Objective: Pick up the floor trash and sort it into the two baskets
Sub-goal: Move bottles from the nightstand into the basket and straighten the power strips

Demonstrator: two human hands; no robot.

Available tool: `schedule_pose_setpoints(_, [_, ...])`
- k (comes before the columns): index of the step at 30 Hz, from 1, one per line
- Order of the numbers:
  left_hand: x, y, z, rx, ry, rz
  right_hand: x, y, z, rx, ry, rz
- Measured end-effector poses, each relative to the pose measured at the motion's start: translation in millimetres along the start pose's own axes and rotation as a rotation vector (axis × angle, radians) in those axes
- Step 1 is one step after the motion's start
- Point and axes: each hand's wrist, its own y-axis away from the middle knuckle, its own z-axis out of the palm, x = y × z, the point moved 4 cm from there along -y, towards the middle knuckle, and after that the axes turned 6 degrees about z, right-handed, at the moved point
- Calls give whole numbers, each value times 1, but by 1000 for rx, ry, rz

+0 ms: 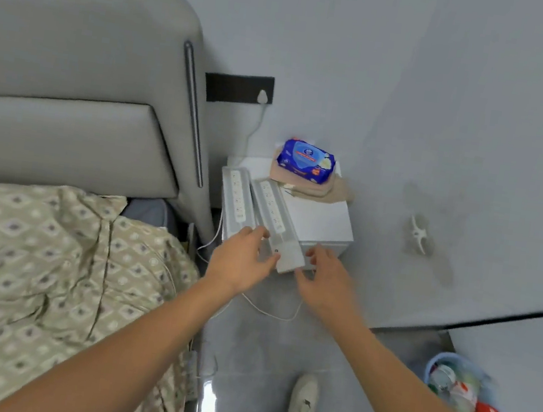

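Note:
Both my arms reach toward a white nightstand point(323, 219) beside the bed. Two long white power-strip boxes lie on it; the right box point(278, 224) overhangs the front edge. My left hand point(242, 262) touches that box's near end from the left, fingers spread. My right hand point(326, 277) is at its right side, fingers apart, not clearly gripping. The left box point(236, 197) lies untouched. A blue basket point(443, 361) full of colourful wrappers sits on the floor at the lower right. No second basket is in view.
A blue wet-wipe pack point(305, 160) rests on beige cloth at the nightstand's back. The bed with patterned cover point(46, 280) fills the left. White cables point(270, 312) trail on the grey floor. My shoe point(303, 400) stands below. A wall closes the right side.

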Motion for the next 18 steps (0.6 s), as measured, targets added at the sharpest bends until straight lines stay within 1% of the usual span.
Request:
schedule_pose_setpoints(4, [-62, -49, 27, 39, -65, -166, -5, -82, 57, -63, 100, -50])
schedule_pose_setpoints(11, [-150, -161, 112, 62, -127, -458, 23, -218, 160, -108, 222, -81])
schedule_pose_setpoints(15, [-174, -207, 155, 73, -128, -529, 38, -257, 198, -132, 195, -150])
schedule_pose_setpoints(18, [-177, -220, 172, 98, -166, -579, 42, -265, 210, -97, 176, -194])
